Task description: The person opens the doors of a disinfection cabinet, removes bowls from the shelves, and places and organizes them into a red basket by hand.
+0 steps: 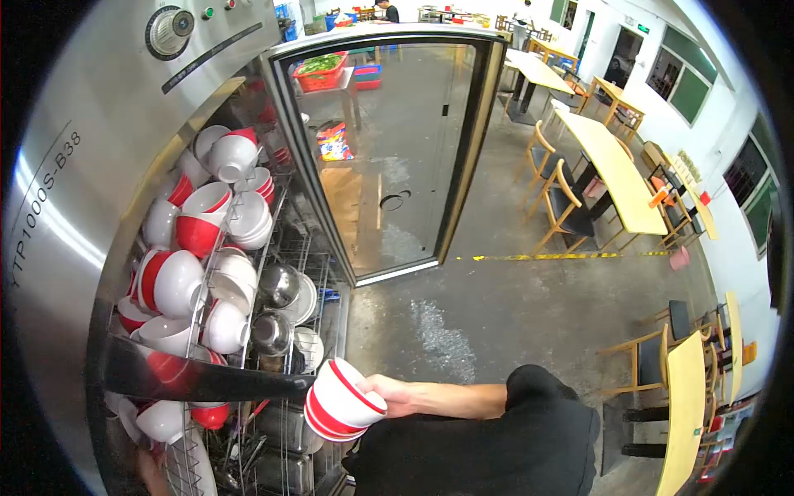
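My right hand (389, 397) reaches in from the right and is closed on a small stack of bowls (346, 403), white with red bands. The stack is tilted, just outside the open front of a steel cabinet. Close to it, inside the cabinet, are metal bowls (279, 286) and pale round dishes (308, 350) on a wire rack (269, 248). More red-and-white bowls (175, 283) lie piled on the racks to the left. At the lower left edge, a partly hidden shape (152, 473) may be my left hand or forearm; its fingers cannot be made out.
The cabinet's glass door (413, 149) stands open ahead. A dark crossbar (207, 376) spans the cabinet front. Lower racks hold metal pans (281, 471). Yellow tables (612, 169) and chairs (562, 207) stand to the right. Whitish patches mark the floor (442, 343).
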